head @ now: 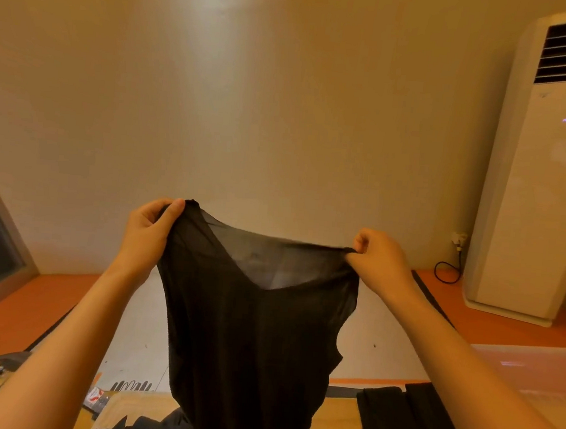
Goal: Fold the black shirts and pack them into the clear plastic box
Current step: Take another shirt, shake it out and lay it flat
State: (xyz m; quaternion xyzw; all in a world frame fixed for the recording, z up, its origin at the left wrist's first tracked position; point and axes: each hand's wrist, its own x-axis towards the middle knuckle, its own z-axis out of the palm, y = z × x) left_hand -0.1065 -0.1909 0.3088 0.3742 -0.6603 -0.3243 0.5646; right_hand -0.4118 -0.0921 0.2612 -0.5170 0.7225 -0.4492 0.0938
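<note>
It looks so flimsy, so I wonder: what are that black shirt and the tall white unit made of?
The black shirt looks like thin, matte knit fabric, fibre unclear: light shows through its single layer at the neckline, and it hangs limp. The tall white unit seems smooth plastic, with moulded louvres.

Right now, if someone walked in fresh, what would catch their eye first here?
A sheer black shirt is held up in the centre, its shoulders gripped by the left hand and right hand. Behind on the right stands a tall white air conditioner with a lit display; folded black cloth lies at lower right.
</note>
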